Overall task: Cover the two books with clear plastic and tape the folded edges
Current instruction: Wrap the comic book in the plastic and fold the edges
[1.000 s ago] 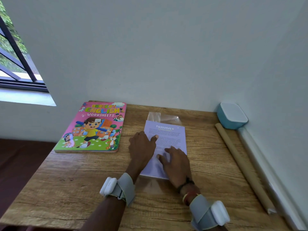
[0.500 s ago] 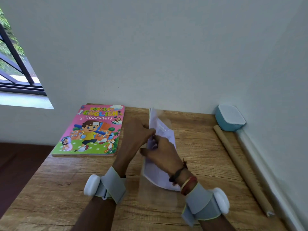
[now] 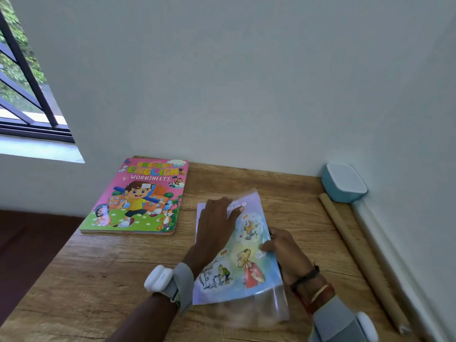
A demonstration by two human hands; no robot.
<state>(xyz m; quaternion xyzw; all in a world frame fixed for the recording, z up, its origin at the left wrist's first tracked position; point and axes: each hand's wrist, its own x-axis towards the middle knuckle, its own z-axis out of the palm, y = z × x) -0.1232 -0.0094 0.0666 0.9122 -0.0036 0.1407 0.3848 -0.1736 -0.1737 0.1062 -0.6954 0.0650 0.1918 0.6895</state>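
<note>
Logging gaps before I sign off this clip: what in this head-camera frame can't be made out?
Title of the cartoon book: head view, covered by the left hand lying flat on it.
Fingers of the right hand: head view, tucked under the book's edge, hidden by its cover.
The clear plastic: head view, blurred; folds or tape cannot be told.
The white roll: head view, cut off at the bottom-right edge.
</note>
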